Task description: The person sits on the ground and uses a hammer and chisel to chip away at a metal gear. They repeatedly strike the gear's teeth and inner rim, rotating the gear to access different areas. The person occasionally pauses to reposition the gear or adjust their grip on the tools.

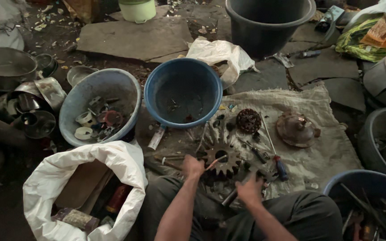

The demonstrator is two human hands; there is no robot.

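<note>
The right hand [249, 189] grips a dark metal tool [232, 195] low on the sacking [327, 156]. The left hand [192, 167] pinches a thin rod [212, 164] against the rusty toothed gear [222, 157] lying just ahead. Beyond sit a screwdriver [277, 159], a smaller rotor [249, 120] and a blue basin [183, 93].
</note>
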